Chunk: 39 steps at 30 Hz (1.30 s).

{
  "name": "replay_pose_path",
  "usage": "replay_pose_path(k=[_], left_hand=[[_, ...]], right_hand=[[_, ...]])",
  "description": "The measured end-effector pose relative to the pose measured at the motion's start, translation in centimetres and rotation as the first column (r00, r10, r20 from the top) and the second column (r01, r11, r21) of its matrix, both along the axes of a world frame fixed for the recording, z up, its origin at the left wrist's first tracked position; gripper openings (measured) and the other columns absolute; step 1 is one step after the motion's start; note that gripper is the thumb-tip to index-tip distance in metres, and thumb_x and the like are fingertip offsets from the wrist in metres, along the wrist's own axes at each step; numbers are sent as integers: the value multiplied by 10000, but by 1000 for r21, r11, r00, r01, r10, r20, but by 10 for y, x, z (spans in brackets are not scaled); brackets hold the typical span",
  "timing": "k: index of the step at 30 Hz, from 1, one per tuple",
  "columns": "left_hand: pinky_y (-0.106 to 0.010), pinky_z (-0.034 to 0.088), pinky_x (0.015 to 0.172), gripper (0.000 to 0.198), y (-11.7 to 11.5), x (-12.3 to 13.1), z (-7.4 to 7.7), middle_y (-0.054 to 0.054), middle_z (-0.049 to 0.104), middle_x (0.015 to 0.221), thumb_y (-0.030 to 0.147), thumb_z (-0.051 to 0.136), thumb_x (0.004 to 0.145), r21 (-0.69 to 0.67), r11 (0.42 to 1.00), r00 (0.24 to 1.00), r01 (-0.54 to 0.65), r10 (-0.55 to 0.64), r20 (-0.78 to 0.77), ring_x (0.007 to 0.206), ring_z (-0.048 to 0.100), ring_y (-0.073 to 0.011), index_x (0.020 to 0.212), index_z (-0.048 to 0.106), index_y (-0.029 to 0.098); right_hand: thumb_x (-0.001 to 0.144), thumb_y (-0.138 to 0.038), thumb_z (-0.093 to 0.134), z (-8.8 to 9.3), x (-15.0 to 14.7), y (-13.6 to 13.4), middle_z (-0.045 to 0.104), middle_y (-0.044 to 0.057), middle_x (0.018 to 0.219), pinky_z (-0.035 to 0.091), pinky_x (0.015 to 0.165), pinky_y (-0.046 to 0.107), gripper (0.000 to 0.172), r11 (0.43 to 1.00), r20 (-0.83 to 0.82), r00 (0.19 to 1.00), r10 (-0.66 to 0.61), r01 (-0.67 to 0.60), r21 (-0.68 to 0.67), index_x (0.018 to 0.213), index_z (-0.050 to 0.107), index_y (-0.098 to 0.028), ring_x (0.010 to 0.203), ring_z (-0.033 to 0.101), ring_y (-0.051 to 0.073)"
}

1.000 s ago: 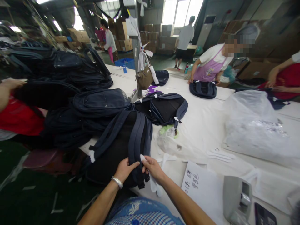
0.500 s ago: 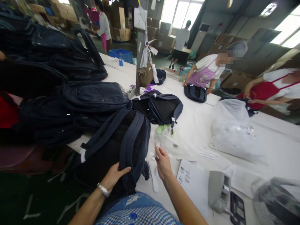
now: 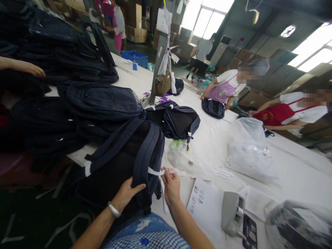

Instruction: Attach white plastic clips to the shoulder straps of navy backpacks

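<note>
A dark navy backpack (image 3: 116, 166) lies at the table's near edge with its black padded back and shoulder straps facing up. My left hand (image 3: 127, 193) grips one shoulder strap (image 3: 144, 152), thumb on top and fingers partly hidden beneath. To the right, my right hand (image 3: 171, 185) pinches a white paper strip (image 3: 155, 172) with a jagged edge. The strip's other end reaches the outer edge of that strap. A similar white jagged strip (image 3: 88, 168) is wrapped on the backpack's left strap.
More navy backpacks (image 3: 103, 100) are piled at left, where another person's hand (image 3: 32, 68) reaches in. A clear plastic bag (image 3: 249, 152), handwritten paper (image 3: 201, 204), grey tape dispenser (image 3: 232, 214) and dark phone-like object (image 3: 249, 231) lie right. A metal post (image 3: 158, 58) rises mid-table; co-workers stand opposite.
My right hand has moved slightly left and down, bringing a white strip to the shoulder strap. My left hand stays on the strap. Another person's hand has come into view at left.
</note>
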<state>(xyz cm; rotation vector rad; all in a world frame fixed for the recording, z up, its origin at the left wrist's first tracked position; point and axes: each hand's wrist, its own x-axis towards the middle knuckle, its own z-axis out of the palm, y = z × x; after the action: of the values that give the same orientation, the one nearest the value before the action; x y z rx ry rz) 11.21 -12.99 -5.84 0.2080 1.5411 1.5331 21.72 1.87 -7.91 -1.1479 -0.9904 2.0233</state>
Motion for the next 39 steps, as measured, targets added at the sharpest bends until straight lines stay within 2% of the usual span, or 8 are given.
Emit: replay_pose_path(k=[13,18,20,22,24,26,34,39], left_hand=[[-415,513,917,464,9,12,-4,-118,714,1075,373,768,670,-65,995,969,79,-92,-231,1015,655,-297,1057,660,140],[-431,507,921,451,13,16,1,-116,721,1056,386,772,656,-99,995,952,21,-50,-302,1005,658,-307,1026,681,144],[-434,505,923,449,13,16,0,-118,720,1057,389,766,663,-93,996,950,12,-41,-308,1003,659,-307,1028,680,142],[-431,505,922,452,12,16,-1,-115,720,1059,390,767,660,-86,996,951,16,-41,-305,1002,659,-304,1029,680,143],[-418,503,923,456,12,16,-2,-110,721,1059,387,773,651,-86,996,951,13,-39,-306,1004,658,-298,1025,680,144],[-407,508,912,454,12,16,-3,-111,726,1042,387,774,647,-102,995,953,7,-38,-301,993,662,-294,1014,679,136],[-401,453,972,486,12,25,-6,-119,684,1118,340,773,646,-71,994,877,-77,33,-480,1062,617,-289,1079,657,152],[-388,462,954,437,10,20,-9,-113,694,1063,359,768,640,-70,994,874,-81,37,-484,1030,626,-286,1012,677,150]], right_hand=[[587,-460,789,-36,30,6,674,82,951,554,765,315,438,931,-86,946,312,-322,-174,822,537,-189,970,653,244],[746,-456,665,-24,34,16,619,119,1145,512,856,406,433,901,160,940,301,-335,276,1067,550,-189,1057,604,268],[821,-366,599,-8,39,24,504,123,1333,395,1011,475,491,710,283,939,195,-334,620,1271,477,-215,1220,483,279],[855,-276,556,6,42,32,472,87,1384,243,1105,510,487,385,371,900,229,-434,814,1331,455,-269,1316,370,272],[866,-214,531,14,41,36,584,56,1262,205,1112,500,394,87,498,787,365,-561,823,1249,551,-306,1282,407,255],[860,-162,513,13,36,37,668,39,1074,322,1038,419,326,-63,599,654,462,-650,757,1126,639,-302,1128,531,221],[791,-120,504,-5,5,24,637,42,780,432,687,252,209,88,659,604,449,-763,640,806,694,-207,761,599,169],[800,-169,502,0,-1,30,611,9,746,453,584,222,186,135,407,395,824,-833,536,697,656,-189,627,580,121]])
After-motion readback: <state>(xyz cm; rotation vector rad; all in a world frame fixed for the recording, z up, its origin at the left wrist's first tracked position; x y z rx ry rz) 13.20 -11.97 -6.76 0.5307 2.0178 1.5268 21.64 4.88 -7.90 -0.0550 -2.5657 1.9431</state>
